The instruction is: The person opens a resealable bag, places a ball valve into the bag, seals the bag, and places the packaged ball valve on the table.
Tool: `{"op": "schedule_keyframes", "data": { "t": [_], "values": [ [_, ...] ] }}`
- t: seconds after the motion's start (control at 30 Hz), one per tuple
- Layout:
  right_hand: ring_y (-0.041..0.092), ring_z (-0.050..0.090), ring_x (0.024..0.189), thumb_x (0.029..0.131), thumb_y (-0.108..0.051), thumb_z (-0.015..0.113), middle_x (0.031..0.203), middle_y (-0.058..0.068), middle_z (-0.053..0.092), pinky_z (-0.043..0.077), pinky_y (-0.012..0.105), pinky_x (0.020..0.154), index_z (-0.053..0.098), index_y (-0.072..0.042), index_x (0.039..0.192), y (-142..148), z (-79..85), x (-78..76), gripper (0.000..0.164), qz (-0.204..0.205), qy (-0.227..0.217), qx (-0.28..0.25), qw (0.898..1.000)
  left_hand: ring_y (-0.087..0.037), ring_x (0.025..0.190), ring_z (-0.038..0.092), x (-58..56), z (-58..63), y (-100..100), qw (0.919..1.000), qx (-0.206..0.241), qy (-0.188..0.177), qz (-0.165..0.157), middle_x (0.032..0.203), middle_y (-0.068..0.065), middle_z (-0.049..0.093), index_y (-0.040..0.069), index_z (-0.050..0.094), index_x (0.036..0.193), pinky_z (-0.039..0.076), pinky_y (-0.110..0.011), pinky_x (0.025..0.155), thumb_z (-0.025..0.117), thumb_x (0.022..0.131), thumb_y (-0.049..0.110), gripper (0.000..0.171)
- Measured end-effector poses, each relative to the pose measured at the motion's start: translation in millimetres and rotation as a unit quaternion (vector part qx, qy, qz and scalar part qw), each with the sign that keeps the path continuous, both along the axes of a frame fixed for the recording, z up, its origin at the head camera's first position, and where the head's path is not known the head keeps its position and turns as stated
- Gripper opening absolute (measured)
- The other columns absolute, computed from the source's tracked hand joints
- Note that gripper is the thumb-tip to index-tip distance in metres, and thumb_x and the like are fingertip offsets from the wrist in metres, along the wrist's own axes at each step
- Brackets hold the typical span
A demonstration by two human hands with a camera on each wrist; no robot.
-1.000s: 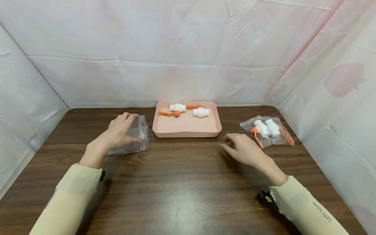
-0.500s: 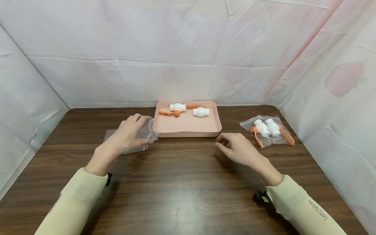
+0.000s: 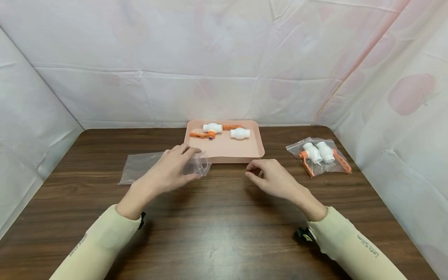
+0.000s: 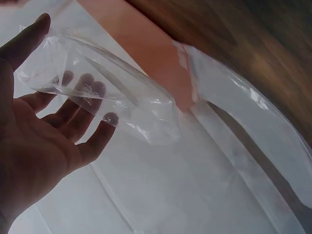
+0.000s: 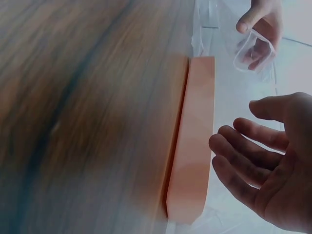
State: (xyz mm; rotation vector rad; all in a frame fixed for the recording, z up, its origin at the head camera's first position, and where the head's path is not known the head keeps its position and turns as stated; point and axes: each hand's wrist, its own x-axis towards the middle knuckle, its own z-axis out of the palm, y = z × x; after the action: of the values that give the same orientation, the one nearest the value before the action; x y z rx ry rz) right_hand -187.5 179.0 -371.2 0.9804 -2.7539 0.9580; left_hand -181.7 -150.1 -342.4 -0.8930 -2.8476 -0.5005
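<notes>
My left hand [image 3: 166, 173] holds a clear plastic zip bag [image 3: 140, 166] by its zip end, left of the pink tray's front corner. In the left wrist view the bag [image 4: 131, 100] lies between thumb and fingers, and fingertips show through the film. My right hand [image 3: 274, 179] hovers by the tray's front right edge, fingers loosely curled around nothing. In the pink tray [image 3: 224, 149] lie a white ball valve [image 3: 212, 128] with an orange handle [image 3: 200, 135], and a second white valve body [image 3: 240, 133] beside another orange handle [image 3: 231, 127].
On the right of the dark wooden table [image 3: 217, 217] lies a clear zip bag [image 3: 295, 147] with two white valves [image 3: 325, 152] and orange handles inside. White sheeting [image 3: 224, 58] closes off the back and both sides.
My left hand has carried the zip bag rightward from the left of the table to the tray's front left corner, and the bag has spread out. My right hand has moved left.
</notes>
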Motion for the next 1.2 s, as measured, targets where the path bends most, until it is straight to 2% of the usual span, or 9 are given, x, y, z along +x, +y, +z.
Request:
{"op": "schedule_keyframes", "data": {
  "t": [0.07,0.2,0.33,0.47,0.67,0.9,1.07,1.2],
  "values": [
    [0.006,0.063,0.076,0.097,-0.014,0.071,0.086,-0.010,0.067,0.057,0.036,0.066,0.072,-0.011,0.097,-3.2,-1.0,0.2,0.004,0.007,0.001,-0.010,1.000,-0.032,0.115,0.058,3.1,-0.6,5.6,0.9999,0.002,0.009,-0.011,0.124,-0.012,0.059,0.006,0.057,0.137,0.043,-0.059,0.096,0.089,0.082,0.033,0.070],
    [0.006,0.062,0.074,0.098,-0.015,0.071,0.085,-0.010,0.066,0.054,0.031,0.064,0.072,-0.010,0.097,-9.5,-2.3,1.3,0.005,0.019,0.009,-0.015,1.000,-0.025,0.105,0.059,8.0,-1.9,17.0,0.9990,-0.001,0.028,-0.036,0.117,-0.008,0.059,0.006,0.058,0.136,0.044,-0.057,0.093,0.089,0.082,0.035,0.068],
    [0.006,0.061,0.072,0.099,-0.017,0.070,0.082,-0.010,0.065,0.052,0.026,0.062,0.071,-0.012,0.096,-16.0,-3.6,2.5,0.006,0.029,0.006,-0.016,0.999,-0.023,0.105,0.058,11.1,-3.4,26.3,0.9981,-0.005,0.033,-0.051,0.114,-0.005,0.058,0.009,0.059,0.136,0.045,-0.054,0.094,0.088,0.083,0.036,0.067],
    [0.006,0.062,0.073,0.099,-0.017,0.069,0.082,-0.010,0.066,0.054,0.028,0.063,0.071,-0.013,0.096,-22.7,-5.5,2.2,0.005,0.036,0.000,-0.021,0.999,-0.023,0.108,0.057,11.6,-6.8,32.9,0.9978,-0.008,0.032,-0.058,0.113,-0.004,0.058,0.011,0.058,0.138,0.044,-0.053,0.096,0.088,0.083,0.035,0.067],
    [0.005,0.063,0.077,0.099,-0.015,0.069,0.086,-0.008,0.067,0.055,0.029,0.066,0.070,-0.010,0.101,-31.2,-8.4,1.8,0.006,0.042,0.007,-0.030,0.999,-0.024,0.107,0.056,12.9,-12.4,41.6,0.9976,-0.017,0.030,-0.060,0.112,-0.004,0.057,0.011,0.058,0.140,0.047,-0.050,0.091,0.087,0.084,0.037,0.068],
    [0.006,0.063,0.077,0.098,-0.013,0.071,0.088,-0.004,0.068,0.055,0.027,0.067,0.070,-0.007,0.102,-37.5,-11.5,3.6,0.007,0.046,0.016,-0.036,0.998,-0.024,0.112,0.056,17.1,-15.6,50.3,0.9969,-0.028,0.032,-0.065,0.115,-0.004,0.057,0.009,0.057,0.139,0.045,-0.051,0.098,0.086,0.084,0.039,0.069],
    [0.006,0.064,0.076,0.098,-0.011,0.071,0.087,-0.003,0.069,0.054,0.026,0.067,0.071,-0.006,0.100,-39.5,-13.4,5.3,0.006,0.035,0.035,-0.027,0.998,-0.022,0.112,0.056,19.7,-17.3,54.4,0.9959,-0.019,0.030,-0.084,0.117,-0.002,0.057,0.009,0.056,0.140,0.047,-0.048,0.093,0.086,0.084,0.040,0.071],
    [0.007,0.065,0.076,0.097,-0.007,0.070,0.086,-0.002,0.071,0.054,0.025,0.066,0.073,-0.004,0.098,-38.6,-13.9,4.3,0.004,0.033,0.044,-0.041,0.998,-0.022,0.113,0.054,20.8,-17.7,55.8,0.9955,-0.008,0.028,-0.090,0.120,-0.003,0.056,0.008,0.053,0.143,0.046,-0.048,0.093,0.087,0.083,0.041,0.077]
  ]
}}
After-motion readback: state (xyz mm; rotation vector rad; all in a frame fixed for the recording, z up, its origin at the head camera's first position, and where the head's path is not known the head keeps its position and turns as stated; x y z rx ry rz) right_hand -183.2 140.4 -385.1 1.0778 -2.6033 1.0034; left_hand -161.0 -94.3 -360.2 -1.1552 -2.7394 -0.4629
